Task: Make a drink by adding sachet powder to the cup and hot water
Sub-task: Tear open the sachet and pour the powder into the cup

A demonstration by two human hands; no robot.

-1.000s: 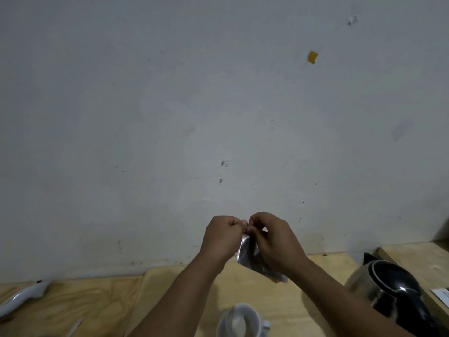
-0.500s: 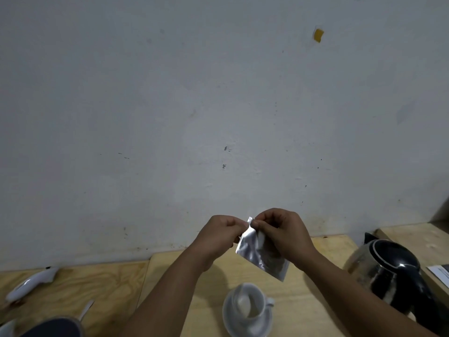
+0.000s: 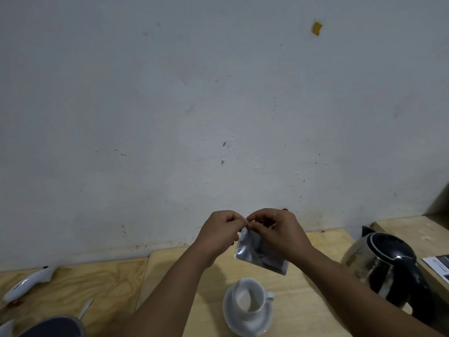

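Note:
A silver foil sachet (image 3: pixel 252 251) hangs in the air above the wooden table (image 3: pixel 306 288). My left hand (image 3: pixel 218 232) pinches its top left corner, and my right hand (image 3: pixel 279 232) pinches the top edge beside it, fingertips nearly touching. Below the sachet stands a white cup (image 3: pixel 250 301) on a white saucer (image 3: pixel 245 324), upright, with a pale inside. A glass kettle (image 3: pixel 386 266) with a black lid and black handle stands to the right of the cup.
A white wall (image 3: pixel 218 117) rises right behind the table. On the left lie a white handled tool (image 3: pixel 29 283) and a metal utensil (image 3: pixel 86 310) beside a dark round container (image 3: pixel 56 327). A printed card (image 3: pixel 437 265) lies at the far right.
The view has tilted down, so the cup, saucer and kettle show more fully. Both hands stay pinched on the sachet's top edge, a little lower over the cup.

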